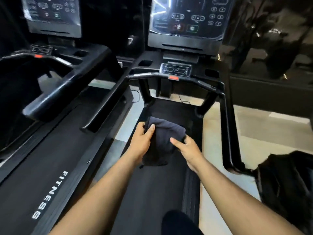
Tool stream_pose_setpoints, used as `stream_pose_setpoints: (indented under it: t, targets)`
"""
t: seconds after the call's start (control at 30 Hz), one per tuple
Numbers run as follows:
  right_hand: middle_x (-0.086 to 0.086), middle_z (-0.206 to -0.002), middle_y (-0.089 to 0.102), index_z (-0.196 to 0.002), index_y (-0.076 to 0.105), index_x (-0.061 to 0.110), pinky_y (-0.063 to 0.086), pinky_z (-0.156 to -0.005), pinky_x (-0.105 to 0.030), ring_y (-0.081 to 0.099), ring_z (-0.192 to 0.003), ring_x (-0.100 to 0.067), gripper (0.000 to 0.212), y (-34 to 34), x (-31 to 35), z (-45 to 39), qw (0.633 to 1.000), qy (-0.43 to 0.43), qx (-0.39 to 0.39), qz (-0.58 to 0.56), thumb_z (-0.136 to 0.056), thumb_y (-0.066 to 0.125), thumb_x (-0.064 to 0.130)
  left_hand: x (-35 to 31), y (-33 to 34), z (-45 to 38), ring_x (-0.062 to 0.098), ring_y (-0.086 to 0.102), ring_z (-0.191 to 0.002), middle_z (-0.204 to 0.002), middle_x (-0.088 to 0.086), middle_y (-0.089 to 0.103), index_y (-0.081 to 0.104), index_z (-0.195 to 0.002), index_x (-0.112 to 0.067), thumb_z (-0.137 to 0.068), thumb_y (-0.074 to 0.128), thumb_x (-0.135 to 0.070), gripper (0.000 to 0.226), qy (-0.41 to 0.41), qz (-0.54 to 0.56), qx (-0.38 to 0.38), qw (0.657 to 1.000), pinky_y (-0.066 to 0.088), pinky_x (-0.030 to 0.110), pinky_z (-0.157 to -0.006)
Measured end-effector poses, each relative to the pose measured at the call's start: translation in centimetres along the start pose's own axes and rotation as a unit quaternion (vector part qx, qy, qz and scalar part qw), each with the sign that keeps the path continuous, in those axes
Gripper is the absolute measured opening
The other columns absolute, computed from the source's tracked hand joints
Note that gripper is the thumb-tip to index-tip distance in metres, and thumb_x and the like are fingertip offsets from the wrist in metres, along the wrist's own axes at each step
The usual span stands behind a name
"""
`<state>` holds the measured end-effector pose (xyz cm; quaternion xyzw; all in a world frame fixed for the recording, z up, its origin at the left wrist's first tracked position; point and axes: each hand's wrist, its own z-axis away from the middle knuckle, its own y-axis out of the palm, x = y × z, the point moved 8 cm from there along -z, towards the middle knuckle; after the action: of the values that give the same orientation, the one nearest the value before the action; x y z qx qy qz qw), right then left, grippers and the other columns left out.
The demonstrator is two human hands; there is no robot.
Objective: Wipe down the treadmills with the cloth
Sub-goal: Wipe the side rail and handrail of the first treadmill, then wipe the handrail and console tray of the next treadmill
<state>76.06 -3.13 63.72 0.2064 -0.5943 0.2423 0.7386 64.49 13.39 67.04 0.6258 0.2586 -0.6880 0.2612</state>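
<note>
I stand on the belt of a black treadmill [176, 77] whose console and handlebar lie straight ahead. A dark navy cloth [162, 138] hangs bunched in the air above the belt, held between both hands. My left hand [140, 141] grips its left edge, thumb on top. On the right edge, my right hand [188, 150] pinches the fabric with the thumb stretched across it. A second black treadmill [55, 167], marked FITNESS on its belt, stands beside it on the left.
Side handrails [227, 126] run along both sides of my treadmill. A dark bag or piece of equipment [288, 184] sits on the pale floor at the right. Cables lie on the floor under the console. My dark shoe [179, 221] shows at the bottom.
</note>
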Motion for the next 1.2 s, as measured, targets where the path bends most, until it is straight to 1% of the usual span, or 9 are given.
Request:
stream_pose_setpoints:
  t: [0.13, 0.23, 0.3, 0.43, 0.57, 0.8, 0.93, 1.07, 1.2]
  targets:
    - [0.012, -0.116, 0.075, -0.115, 0.067, 0.034, 0.054, -0.104, -0.041, 0.069, -0.112, -0.007, 0.025, -3.3, 1.4, -0.7, 0.998, 0.007, -0.065, 0.005, -0.092, 0.076, 0.031, -2.1, 3.3, -2.7, 0.011, 0.067, -0.104, -0.109, -0.002, 0.07, 0.058, -0.11, -0.019, -0.102, 0.062, -0.035, 0.019, -0.016, -0.05, 0.046, 0.998, 0.054, 0.027, -0.088]
    - [0.011, -0.118, 0.074, -0.122, 0.066, 0.034, 0.056, -0.1, -0.045, 0.068, -0.112, -0.009, 0.048, -6.2, 0.5, -2.1, 0.991, 0.002, -0.113, 0.07, -0.081, 0.072, 0.057, -0.9, 6.5, -5.1, 0.002, 0.065, -0.1, -0.109, -0.01, 0.068, 0.056, -0.116, -0.02, -0.099, 0.068, -0.031, 0.023, -0.027, -0.11, 0.099, 0.989, 0.05, 0.012, -0.075]
    - [0.012, -0.119, 0.072, -0.125, 0.064, 0.028, 0.056, -0.1, -0.044, 0.067, -0.112, -0.008, 0.052, -9.2, -0.9, -2.7, 0.982, 0.008, -0.152, 0.115, -0.082, 0.07, 0.057, 1.4, 9.2, -6.3, 0.002, 0.066, -0.103, -0.112, -0.009, 0.069, 0.057, -0.118, -0.02, -0.096, 0.071, -0.026, 0.027, -0.048, -0.133, 0.138, 0.98, 0.052, 0.015, -0.08]
    - [0.008, -0.114, 0.071, -0.12, 0.062, 0.023, 0.055, -0.097, -0.035, 0.067, -0.108, -0.012, 0.04, -14.4, -3.0, -3.6, 0.957, 0.03, -0.215, 0.194, -0.09, 0.07, 0.049, 5.5, 14.7, -8.9, 0.011, 0.069, -0.107, -0.11, -0.007, 0.072, 0.06, -0.112, -0.024, -0.094, 0.074, -0.02, 0.023, -0.075, -0.152, 0.204, 0.964, 0.056, 0.031, -0.093]
    - [0.006, -0.108, 0.073, -0.117, 0.064, 0.017, 0.053, -0.087, -0.025, 0.068, -0.104, -0.013, 0.031, -16.5, -4.5, -2.5, 0.94, 0.063, -0.268, 0.199, -0.094, 0.073, 0.035, 7.8, 18.3, -10.2, 0.011, 0.07, -0.105, -0.109, -0.006, 0.074, 0.063, -0.113, -0.024, -0.093, 0.074, -0.025, 0.023, -0.093, -0.157, 0.269, 0.946, 0.058, 0.041, -0.096]
    - [0.006, -0.095, 0.071, -0.106, 0.059, 0.024, 0.057, -0.08, -0.044, 0.069, -0.091, -0.017, 0.028, -18.0, -5.0, -0.8, 0.888, 0.128, -0.365, 0.25, -0.094, 0.067, 0.048, 9.1, 22.2, -13.2, 0.012, 0.071, -0.099, -0.104, -0.006, 0.074, 0.067, -0.112, -0.025, -0.09, 0.078, -0.031, 0.025, -0.094, -0.168, 0.356, 0.914, 0.06, 0.04, -0.093]
    - [0.009, -0.083, 0.067, -0.105, 0.055, 0.027, 0.054, -0.075, -0.041, 0.068, -0.085, -0.021, 0.022, -16.4, -5.2, 3.1, 0.834, 0.164, -0.468, 0.243, -0.095, 0.07, 0.039, 9.8, 23.8, -13.2, 0.012, 0.07, -0.09, -0.096, -0.007, 0.073, 0.071, -0.112, -0.022, -0.087, 0.081, -0.036, 0.03, -0.046, -0.221, 0.458, 0.86, 0.059, 0.041, -0.088]
    - [0.012, -0.083, 0.065, -0.106, 0.048, 0.031, 0.053, -0.075, -0.043, 0.067, -0.083, -0.024, 0.03, -15.4, -3.4, 5.9, 0.782, 0.185, -0.545, 0.239, -0.092, 0.074, 0.032, 8.4, 25.8, -12.5, 0.012, 0.068, -0.085, -0.091, -0.009, 0.07, 0.067, -0.104, -0.024, -0.085, 0.081, -0.04, 0.028, -0.01, -0.228, 0.522, 0.822, 0.058, 0.04, -0.083]
    - [0.001, -0.085, 0.065, -0.107, 0.042, 0.021, 0.041, -0.068, -0.036, 0.061, -0.079, -0.026, 0.036, -16.2, -0.7, 6.3, 0.742, 0.2, -0.579, 0.273, -0.093, 0.073, 0.032, 6.4, 28.8, -12.3, 0.014, 0.067, -0.091, -0.102, -0.009, 0.07, 0.062, -0.109, -0.025, -0.087, 0.079, -0.043, 0.033, 0.054, -0.282, 0.56, 0.777, 0.056, 0.035, -0.081]
